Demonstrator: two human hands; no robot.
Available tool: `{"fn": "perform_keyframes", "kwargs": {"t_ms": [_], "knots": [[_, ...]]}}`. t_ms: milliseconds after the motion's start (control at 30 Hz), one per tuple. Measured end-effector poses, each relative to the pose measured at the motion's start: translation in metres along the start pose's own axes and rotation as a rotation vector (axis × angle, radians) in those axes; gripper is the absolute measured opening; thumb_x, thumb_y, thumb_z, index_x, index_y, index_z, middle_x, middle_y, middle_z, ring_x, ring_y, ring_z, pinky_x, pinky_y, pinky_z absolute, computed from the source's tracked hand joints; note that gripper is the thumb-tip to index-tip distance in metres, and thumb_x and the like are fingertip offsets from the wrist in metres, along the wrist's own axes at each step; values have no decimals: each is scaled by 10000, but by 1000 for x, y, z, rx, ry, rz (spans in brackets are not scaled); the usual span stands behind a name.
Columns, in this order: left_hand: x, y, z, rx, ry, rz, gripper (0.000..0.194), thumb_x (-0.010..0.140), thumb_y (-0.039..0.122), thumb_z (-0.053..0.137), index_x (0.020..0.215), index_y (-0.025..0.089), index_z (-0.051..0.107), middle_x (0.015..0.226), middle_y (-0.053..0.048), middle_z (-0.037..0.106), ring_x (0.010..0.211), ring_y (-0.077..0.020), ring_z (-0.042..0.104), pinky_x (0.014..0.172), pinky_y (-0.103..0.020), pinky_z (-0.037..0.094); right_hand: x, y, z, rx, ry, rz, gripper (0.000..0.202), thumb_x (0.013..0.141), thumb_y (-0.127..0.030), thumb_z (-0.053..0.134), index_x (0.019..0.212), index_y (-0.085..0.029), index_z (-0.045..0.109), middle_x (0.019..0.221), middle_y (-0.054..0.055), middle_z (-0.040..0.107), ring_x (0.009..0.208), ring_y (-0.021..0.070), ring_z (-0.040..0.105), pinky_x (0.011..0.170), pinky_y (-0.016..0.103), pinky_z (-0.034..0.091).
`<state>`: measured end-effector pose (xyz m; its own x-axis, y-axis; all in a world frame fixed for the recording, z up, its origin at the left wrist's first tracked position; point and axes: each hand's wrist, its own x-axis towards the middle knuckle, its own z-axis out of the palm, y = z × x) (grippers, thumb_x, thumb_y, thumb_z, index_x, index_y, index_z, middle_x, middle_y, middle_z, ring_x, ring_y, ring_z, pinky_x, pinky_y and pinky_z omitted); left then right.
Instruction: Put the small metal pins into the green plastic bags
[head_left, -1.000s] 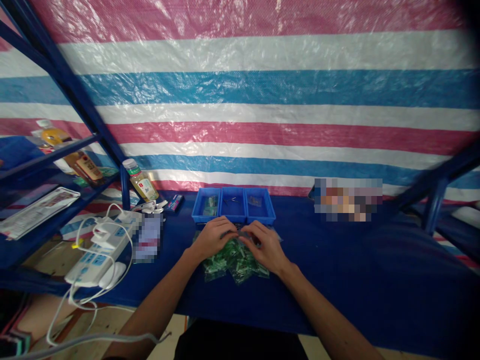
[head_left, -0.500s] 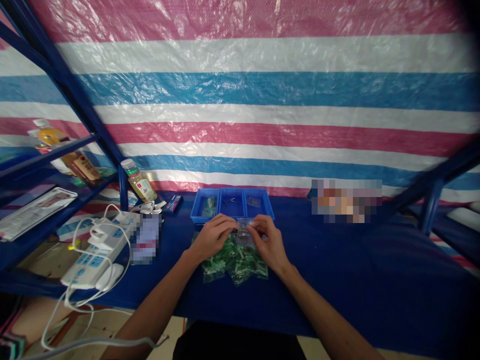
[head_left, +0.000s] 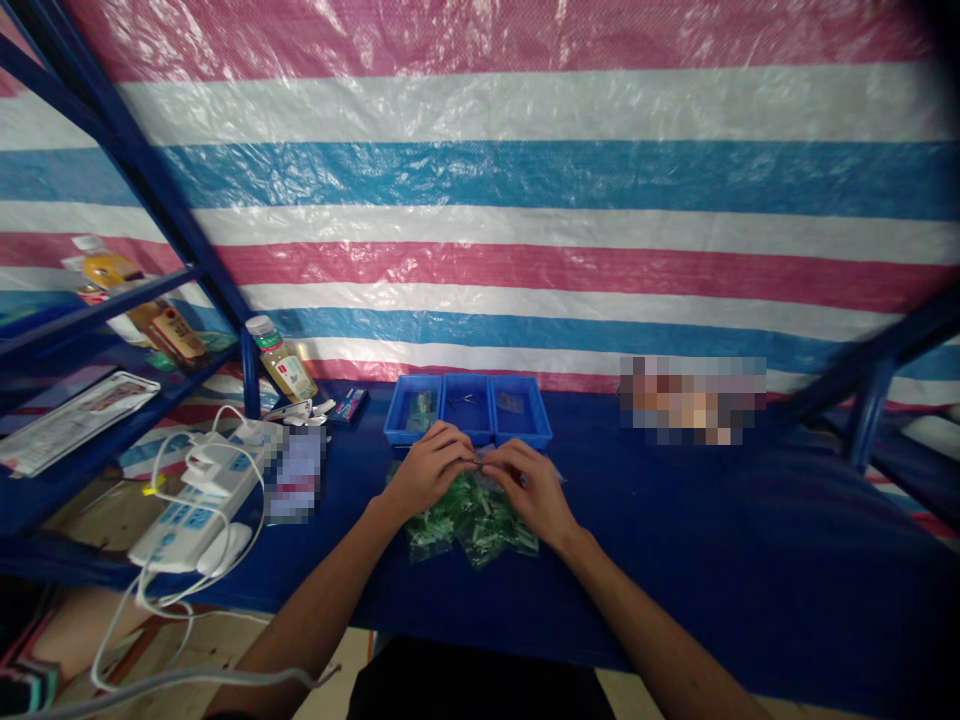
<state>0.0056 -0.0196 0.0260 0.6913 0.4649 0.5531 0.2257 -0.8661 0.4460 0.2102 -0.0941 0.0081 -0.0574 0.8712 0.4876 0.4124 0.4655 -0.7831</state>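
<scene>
My left hand (head_left: 429, 468) and my right hand (head_left: 527, 487) meet fingertip to fingertip just in front of the blue trays. Both are closed in a pinch on a small clear plastic bag, mostly hidden by my fingers. A tiny dark piece shows where the fingertips meet; I cannot make out what it is. Below my hands lies a heap of small clear bags (head_left: 480, 525) with green and white contents. Behind them stands a blue three-compartment tray (head_left: 546, 420), holding clear packets (head_left: 422, 405) at left, tweezers-like metal tools (head_left: 459, 400) in the middle and a clear bag (head_left: 510, 402) at right.
At left lie a white power strip (head_left: 176, 515) with tangled cables, a blurred-out flat item (head_left: 298, 475) and a small dark blue box (head_left: 348, 405). A drink bottle (head_left: 281, 360) leans by the blue frame post (head_left: 249, 370). A pixelated object (head_left: 694, 400) sits at back right.
My right hand has turned inward and its fingertips have met those of my left hand. The clear bag, seen between the hands before, is now mostly covered.
</scene>
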Motion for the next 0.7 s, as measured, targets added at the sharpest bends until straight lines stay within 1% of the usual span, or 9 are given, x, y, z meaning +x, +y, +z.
{"fn": "perform_keyframes", "kwargs": {"t_ms": [67, 133, 233, 300, 367, 433, 500, 633, 700], "knots": [[0, 2, 1, -3, -29, -2, 149, 1004, 263, 572, 940, 171, 669, 998, -87, 683, 1016, -220, 567, 936, -383, 455, 0, 1, 1, -26, 32, -14, 185, 987, -359, 610, 945, -235, 741, 915, 49, 619, 731, 170, 579, 625, 295, 451], [1, 3, 1, -6, -47, -6, 169, 1010, 268, 561, 922, 169, 666, 982, -88, 683, 1013, -219, 569, 935, -379, 458, 0, 2, 1, -44, 65, -8, 198, 982, -372, 615, 920, -228, 736, 949, 57, 602, 716, 164, 571, 613, 295, 453], [1, 4, 2, -7, -40, -2, 179, 1017, 265, 546, 944, 170, 680, 980, -88, 694, 1002, -214, 581, 931, -380, 465, 1, 2, 2, -54, 72, -1, 206, 989, -367, 599, 905, -219, 717, 995, 66, 621, 729, 164, 585, 612, 291, 460], [1, 4, 3, -8, -16, 4, 167, 1012, 268, 558, 990, 173, 693, 988, -89, 706, 992, -213, 595, 930, -388, 471, 1, 1, 1, -47, 44, -1, 204, 999, -346, 577, 903, -219, 704, 960, 60, 657, 762, 176, 610, 637, 290, 470], [1, 3, 4, -17, 14, 7, 150, 1001, 266, 580, 1024, 176, 698, 991, -89, 718, 982, -212, 611, 923, -392, 483, 0, 1, 2, -43, 25, 24, 189, 997, -335, 575, 902, -220, 692, 878, 41, 682, 741, 180, 619, 638, 290, 469], [0, 2, 5, -32, 35, 7, 137, 994, 257, 592, 1026, 177, 698, 983, -87, 723, 970, -210, 624, 906, -388, 498, 0, 3, 2, -32, 32, 77, 144, 977, -339, 603, 937, -222, 676, 819, 21, 689, 676, 174, 611, 606, 288, 459], [-1, 2, 5, -48, 46, -6, 131, 991, 263, 598, 1014, 176, 693, 955, -85, 720, 941, -206, 632, 874, -374, 513, -1, 6, 4, -5, 49, 120, 132, 955, -347, 634, 991, -220, 650, 826, 14, 698, 635, 166, 604, 579, 283, 454], [-2, 2, 6, -60, 60, -67, 140, 981, 287, 616, 1027, 173, 684, 913, -75, 705, 888, -189, 637, 814, -331, 532, -2, 10, 6, 56, 71, 141, 185, 943, -350, 647, 1071, -223, 605, 904, 27, 715, 660, 166, 628, 579, 277, 463], [-2, 2, 7, -54, 57, -46, 138, 983, 270, 612, 1037, 173, 695, 929, -79, 714, 905, -192, 643, 830, -337, 533, -3, 11, 6, 73, 80, 145, 213, 942, -348, 650, 1107, -226, 596, 911, 26, 718, 666, 167, 633, 578, 275, 463]]}}
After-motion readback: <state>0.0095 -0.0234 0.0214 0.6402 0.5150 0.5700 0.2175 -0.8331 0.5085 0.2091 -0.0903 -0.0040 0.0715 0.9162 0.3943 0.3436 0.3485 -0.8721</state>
